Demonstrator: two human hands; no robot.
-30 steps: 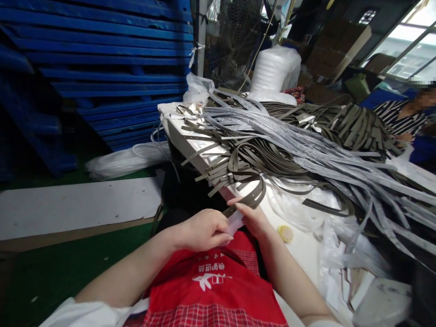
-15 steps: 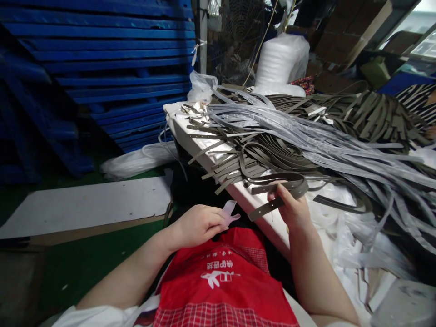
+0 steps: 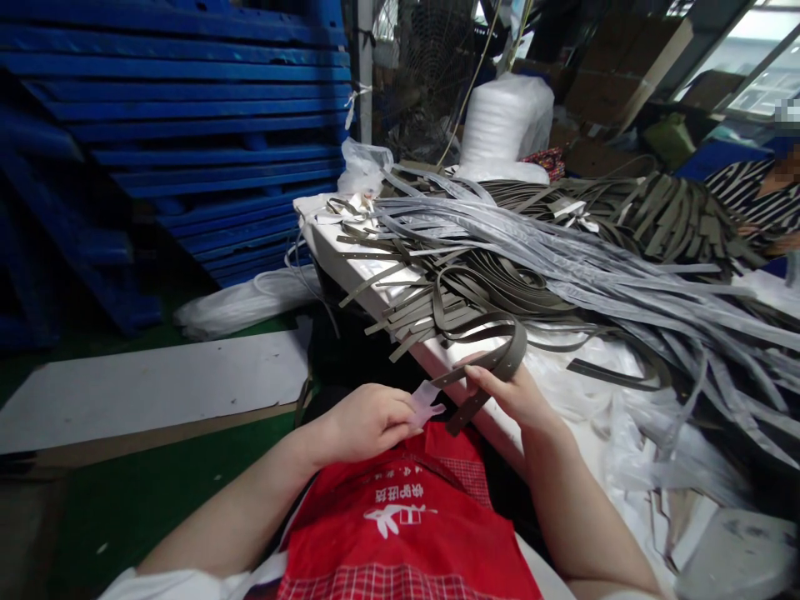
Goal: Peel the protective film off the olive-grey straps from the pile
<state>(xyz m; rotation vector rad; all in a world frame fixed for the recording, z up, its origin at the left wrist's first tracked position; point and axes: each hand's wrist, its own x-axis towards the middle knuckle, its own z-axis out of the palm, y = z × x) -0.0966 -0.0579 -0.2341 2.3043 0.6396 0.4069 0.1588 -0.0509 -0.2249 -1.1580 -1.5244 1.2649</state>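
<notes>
At the worktop (image 3: pixel 325 242) edge, two strap ends (image 3: pixel 467 412), one plastic piece (image 3: pixel 425 406).
Both ends, pointing lengthwise to lower left, are clasped by the right hand (image 3: pixel 509 396), the plastic piece by the left hand (image 3: pixel 368 421).

Blue pallets (image 3: pixel 187 63) (a tall stack); dim fan (image 3: pixel 432 67); white roll (image 3: pixel 497 125)

One head-worn camera looks forward and down from above the red apron (image 3: pixel 406 517) at the near edge. The left hand (image 3: pixel 366 421) and right hand (image 3: pixel 512 393) lie close below it; beyond, the view takes in blue pallets (image 3: pixel 218 109) far left and a window (image 3: pixel 767 42) far right.
</notes>
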